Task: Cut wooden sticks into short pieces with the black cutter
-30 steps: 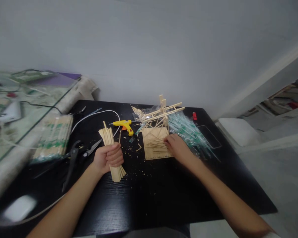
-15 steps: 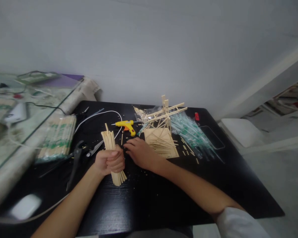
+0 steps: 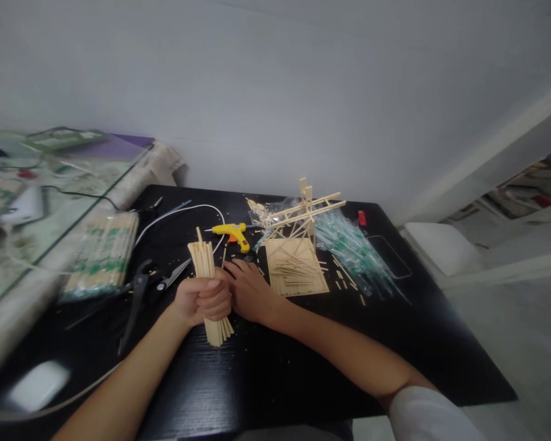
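Stick bundle [image 3: 202, 260] left of board [image 3: 320, 285], before glue gun [image 3: 234, 231]

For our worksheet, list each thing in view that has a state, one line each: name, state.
Stick bundle: gripped, near upright, slightly tilted
Left hand: closed around the bundle
Right hand: beside the left; grip unclear
Glue gun: lying on its side, unheld
Wooden board: flat, loose sticks on top
Stick frame: assembled, standing
Stick packet: wrapped in clear plastic

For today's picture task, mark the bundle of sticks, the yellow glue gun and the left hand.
Bundle of sticks [image 3: 203, 262]: head view, on its upper part.
Yellow glue gun [image 3: 232, 230]: head view, on its body.
Left hand [image 3: 206, 299]: head view, middle of the hand.
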A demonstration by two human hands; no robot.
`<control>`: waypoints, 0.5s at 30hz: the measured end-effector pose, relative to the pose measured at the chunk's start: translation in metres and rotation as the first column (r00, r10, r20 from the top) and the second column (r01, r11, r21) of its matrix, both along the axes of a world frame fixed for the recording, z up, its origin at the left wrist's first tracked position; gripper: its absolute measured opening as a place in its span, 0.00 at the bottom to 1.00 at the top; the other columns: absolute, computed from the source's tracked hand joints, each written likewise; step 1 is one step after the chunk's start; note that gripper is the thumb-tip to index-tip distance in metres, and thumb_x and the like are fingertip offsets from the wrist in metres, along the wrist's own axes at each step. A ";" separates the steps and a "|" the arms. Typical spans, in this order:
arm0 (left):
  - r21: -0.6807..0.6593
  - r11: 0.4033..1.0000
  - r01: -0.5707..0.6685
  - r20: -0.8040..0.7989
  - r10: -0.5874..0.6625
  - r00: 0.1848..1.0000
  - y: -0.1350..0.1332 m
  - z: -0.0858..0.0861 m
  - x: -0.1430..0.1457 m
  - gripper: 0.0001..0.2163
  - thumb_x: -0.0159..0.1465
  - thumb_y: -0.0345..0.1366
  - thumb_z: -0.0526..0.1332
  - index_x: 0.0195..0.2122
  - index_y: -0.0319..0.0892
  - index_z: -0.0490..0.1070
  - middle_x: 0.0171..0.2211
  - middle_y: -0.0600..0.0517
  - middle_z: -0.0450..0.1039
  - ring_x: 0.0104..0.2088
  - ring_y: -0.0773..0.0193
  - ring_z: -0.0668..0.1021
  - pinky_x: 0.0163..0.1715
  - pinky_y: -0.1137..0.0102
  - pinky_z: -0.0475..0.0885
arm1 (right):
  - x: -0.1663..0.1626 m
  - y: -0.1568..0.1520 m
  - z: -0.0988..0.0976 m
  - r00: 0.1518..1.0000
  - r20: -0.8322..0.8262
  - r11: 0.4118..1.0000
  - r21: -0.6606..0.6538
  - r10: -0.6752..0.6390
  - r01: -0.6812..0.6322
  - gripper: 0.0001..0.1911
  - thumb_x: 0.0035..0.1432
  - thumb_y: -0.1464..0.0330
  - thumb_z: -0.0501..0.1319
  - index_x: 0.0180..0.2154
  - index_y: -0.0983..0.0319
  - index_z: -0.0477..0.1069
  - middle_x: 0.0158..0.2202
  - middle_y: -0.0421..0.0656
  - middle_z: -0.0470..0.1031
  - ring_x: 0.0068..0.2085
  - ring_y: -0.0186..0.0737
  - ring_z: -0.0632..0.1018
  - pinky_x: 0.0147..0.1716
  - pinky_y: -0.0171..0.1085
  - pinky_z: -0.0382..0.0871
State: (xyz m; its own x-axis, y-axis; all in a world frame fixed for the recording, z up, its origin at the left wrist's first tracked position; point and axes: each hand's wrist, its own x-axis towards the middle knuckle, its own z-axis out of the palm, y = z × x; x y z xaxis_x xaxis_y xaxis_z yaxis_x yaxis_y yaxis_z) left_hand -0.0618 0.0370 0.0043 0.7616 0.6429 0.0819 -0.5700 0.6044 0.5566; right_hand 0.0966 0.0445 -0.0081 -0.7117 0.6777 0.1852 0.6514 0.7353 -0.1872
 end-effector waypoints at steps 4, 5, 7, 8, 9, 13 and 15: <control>-0.004 1.000 -0.013 -0.010 0.013 1.000 0.002 0.000 -0.002 0.29 0.60 0.37 0.66 0.13 0.43 0.45 0.07 0.62 0.39 0.08 0.77 0.47 0.10 0.77 0.48 | -0.012 0.007 0.002 0.998 0.033 0.998 -0.018 -0.055 0.055 0.17 0.68 0.67 0.57 0.55 0.67 0.68 0.54 0.58 0.72 0.51 0.56 0.70 0.47 0.50 0.67; -0.006 1.000 -0.021 -0.012 0.021 1.000 0.002 -0.001 -0.003 0.29 0.60 0.37 0.66 0.13 0.43 0.45 0.07 0.62 0.39 0.08 0.77 0.47 0.10 0.77 0.49 | -0.014 0.006 0.002 0.997 0.040 0.998 -0.028 -0.063 0.065 0.18 0.68 0.67 0.57 0.55 0.69 0.68 0.54 0.59 0.72 0.51 0.56 0.70 0.47 0.50 0.67; -0.012 0.999 -0.032 -0.015 0.032 0.999 0.003 -0.002 -0.005 0.29 0.60 0.37 0.66 0.13 0.43 0.45 0.07 0.62 0.39 0.08 0.77 0.48 0.10 0.77 0.50 | -0.016 0.001 0.001 0.996 0.040 0.996 -0.040 -0.078 0.080 0.21 0.68 0.67 0.56 0.58 0.71 0.66 0.55 0.60 0.71 0.51 0.56 0.70 0.48 0.51 0.66; -0.014 0.999 -0.034 -0.016 0.034 0.999 0.003 -0.002 -0.006 0.29 0.60 0.37 0.66 0.13 0.43 0.45 0.07 0.62 0.39 0.08 0.76 0.48 0.10 0.77 0.51 | -0.016 -0.002 0.001 0.996 0.038 0.995 -0.044 -0.086 0.088 0.21 0.68 0.67 0.56 0.58 0.72 0.65 0.56 0.60 0.71 0.52 0.56 0.70 0.49 0.51 0.66; -0.016 0.999 -0.034 -0.015 0.034 0.999 0.004 -0.003 -0.006 0.29 0.60 0.37 0.66 0.13 0.43 0.45 0.07 0.62 0.39 0.08 0.76 0.48 0.10 0.77 0.51 | -0.015 -0.005 0.001 0.995 0.039 0.994 -0.048 -0.094 0.096 0.21 0.68 0.68 0.55 0.59 0.72 0.65 0.57 0.60 0.71 0.53 0.55 0.70 0.50 0.51 0.66; -0.015 1.000 -0.024 -0.011 0.023 1.000 0.003 -0.004 -0.006 0.29 0.60 0.37 0.66 0.13 0.43 0.45 0.07 0.62 0.39 0.08 0.77 0.48 0.10 0.78 0.50 | -0.009 -0.013 0.004 0.994 0.055 0.992 -0.073 -0.098 0.102 0.19 0.67 0.70 0.55 0.58 0.70 0.67 0.56 0.57 0.73 0.54 0.54 0.70 0.51 0.51 0.65; -0.010 1.000 -0.025 -0.008 0.025 1.000 0.003 -0.002 -0.005 0.29 0.60 0.37 0.66 0.13 0.43 0.44 0.07 0.62 0.38 0.08 0.77 0.47 0.10 0.78 0.49 | -0.007 -0.011 0.005 0.994 0.050 0.992 -0.075 -0.096 0.100 0.21 0.67 0.69 0.55 0.59 0.68 0.65 0.56 0.56 0.72 0.54 0.55 0.70 0.50 0.51 0.66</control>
State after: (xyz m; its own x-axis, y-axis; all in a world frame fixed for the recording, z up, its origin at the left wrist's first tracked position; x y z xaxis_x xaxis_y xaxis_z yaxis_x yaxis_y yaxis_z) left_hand -0.0671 0.0402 0.0022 0.7460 0.6624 0.0693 -0.5807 0.5959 0.5548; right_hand 0.0898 0.0332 -0.0031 -0.6477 0.7555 0.0982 0.7287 0.6520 -0.2095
